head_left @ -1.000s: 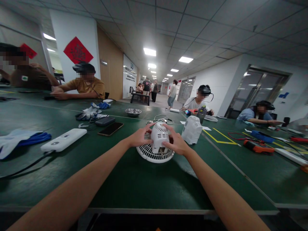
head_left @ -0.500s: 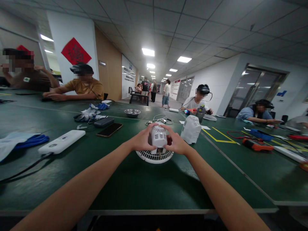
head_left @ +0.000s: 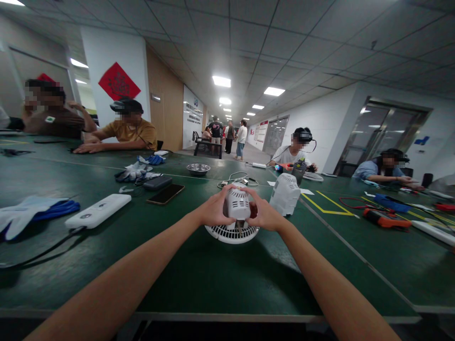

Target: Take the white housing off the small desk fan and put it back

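Observation:
A white slotted fan motor housing [head_left: 238, 204] stands above a round white fan grille [head_left: 232, 235] on the green table. My left hand [head_left: 217, 207] wraps its left side, and my right hand [head_left: 265, 211] grips its right side, fingers meeting near the top. Something dark red shows between the housing and my right palm; I cannot make out what it is. Below the housing, a metal part shows over the grille. Just right of my right hand, a white plastic shell with vents [head_left: 285, 194] stands upright on the table.
Left lie a white power bank [head_left: 98, 211] with a black cable, a phone [head_left: 166, 194], and gloves [head_left: 42, 210]. Beyond my hands are a metal bowl [head_left: 198, 169] and a coiled white cable [head_left: 241, 179]. An orange multimeter [head_left: 386, 219] lies right. Several people sit around the table.
The whole view has shifted slightly, so things appear a little further right and lower. Both hands keep their hold on the motor housing.

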Tool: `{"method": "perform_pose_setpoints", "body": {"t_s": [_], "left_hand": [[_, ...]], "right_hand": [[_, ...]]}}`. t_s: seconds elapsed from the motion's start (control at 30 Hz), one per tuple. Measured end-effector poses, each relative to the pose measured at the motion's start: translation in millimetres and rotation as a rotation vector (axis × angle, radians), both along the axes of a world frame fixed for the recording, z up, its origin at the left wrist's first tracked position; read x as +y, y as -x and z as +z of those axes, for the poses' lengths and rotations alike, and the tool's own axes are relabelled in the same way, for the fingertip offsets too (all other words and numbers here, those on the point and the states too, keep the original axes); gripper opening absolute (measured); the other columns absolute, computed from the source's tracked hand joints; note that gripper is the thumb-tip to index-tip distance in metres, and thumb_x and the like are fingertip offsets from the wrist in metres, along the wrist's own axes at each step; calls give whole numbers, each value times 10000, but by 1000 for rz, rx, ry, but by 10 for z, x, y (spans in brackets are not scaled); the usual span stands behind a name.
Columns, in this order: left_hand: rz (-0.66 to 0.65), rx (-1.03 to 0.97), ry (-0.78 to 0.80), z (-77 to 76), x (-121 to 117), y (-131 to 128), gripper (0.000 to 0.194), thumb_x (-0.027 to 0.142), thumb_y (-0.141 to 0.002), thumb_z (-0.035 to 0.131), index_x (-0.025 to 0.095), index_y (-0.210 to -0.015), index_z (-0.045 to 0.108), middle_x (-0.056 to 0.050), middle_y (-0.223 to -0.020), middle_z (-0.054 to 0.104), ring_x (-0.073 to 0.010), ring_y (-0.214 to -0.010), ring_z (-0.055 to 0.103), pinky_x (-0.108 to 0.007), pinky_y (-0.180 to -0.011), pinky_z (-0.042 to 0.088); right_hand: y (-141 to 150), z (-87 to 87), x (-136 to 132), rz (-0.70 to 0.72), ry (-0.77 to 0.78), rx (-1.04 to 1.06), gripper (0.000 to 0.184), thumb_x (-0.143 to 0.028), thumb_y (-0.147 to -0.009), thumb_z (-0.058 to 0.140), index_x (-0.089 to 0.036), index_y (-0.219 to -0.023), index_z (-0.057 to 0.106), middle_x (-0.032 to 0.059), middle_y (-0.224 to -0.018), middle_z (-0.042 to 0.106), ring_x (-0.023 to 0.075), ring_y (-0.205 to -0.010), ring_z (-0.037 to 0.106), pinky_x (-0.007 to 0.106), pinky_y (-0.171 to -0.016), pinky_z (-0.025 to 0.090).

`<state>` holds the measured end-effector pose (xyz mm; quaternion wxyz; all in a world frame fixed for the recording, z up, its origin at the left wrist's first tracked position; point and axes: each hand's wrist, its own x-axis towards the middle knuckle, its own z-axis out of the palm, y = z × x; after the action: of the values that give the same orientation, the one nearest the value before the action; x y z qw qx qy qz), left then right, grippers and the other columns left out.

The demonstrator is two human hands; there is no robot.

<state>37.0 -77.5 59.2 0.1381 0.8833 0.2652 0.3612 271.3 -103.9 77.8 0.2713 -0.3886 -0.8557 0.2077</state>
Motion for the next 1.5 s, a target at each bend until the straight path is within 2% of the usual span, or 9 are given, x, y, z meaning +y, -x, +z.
{"method": "perform_pose_setpoints", "body": {"t_s": [0.23,0.57,0.8,0.97,1.17,1.33,1.5], "left_hand": [[-25,8,-5,-38,83,9,1013,397,-617,770,220,-1431,194,-164,-1328,495,-346,-1130,555,-505,-962,424],[-47,62,36,-94,219,67,1100,490,-618,773,206,-1473,141,-197,-1422,407,-383,-1254,459,-555,-1048,337],[-109,64,91,-83,252,65,1261,458,-478,850,212,-1482,127,-200,-1419,409,-390,-1264,448,-567,-1055,317],[-64,54,95,-55,209,47,1253,406,-456,864,236,-1471,149,-194,-1445,378,-388,-1286,426,-566,-1066,304],[-74,29,78,-72,213,46,1242,418,-449,874,206,-1458,183,-199,-1419,408,-379,-1258,452,-546,-1053,328],[-62,43,81,-45,136,53,1186,445,-509,851,213,-1463,185,-196,-1389,444,-367,-1237,483,-550,-1043,342],[43,79,56,-47,102,23,1203,491,-509,845,227,-1476,179,-188,-1457,382,-385,-1283,440,-544,-1056,339]], "right_hand": [[9,-4,-1,-44,-16,-25,946,-94,-634,681,-283,-1441,223,-84,-678,546,111,-591,535,208,-578,395],[1,45,-19,-39,3,-52,909,-99,-659,673,-281,-1429,226,-72,-713,558,122,-622,559,221,-604,411],[-4,43,-38,-30,23,-53,956,-110,-648,697,-259,-1443,186,-20,-838,619,147,-699,597,264,-679,449],[4,28,-31,-32,47,-40,981,-113,-634,722,-254,-1443,185,12,-905,639,168,-744,620,283,-702,465],[-9,3,0,-21,20,-59,945,-133,-650,723,-261,-1432,208,-11,-851,637,155,-704,608,268,-679,456],[-21,4,-3,-30,-15,-61,959,-144,-639,739,-257,-1439,222,14,-928,648,162,-746,609,276,-718,451],[-25,6,-7,-51,-73,-81,1002,-129,-619,728,-245,-1464,202,27,-969,637,176,-777,601,291,-755,431]]}}
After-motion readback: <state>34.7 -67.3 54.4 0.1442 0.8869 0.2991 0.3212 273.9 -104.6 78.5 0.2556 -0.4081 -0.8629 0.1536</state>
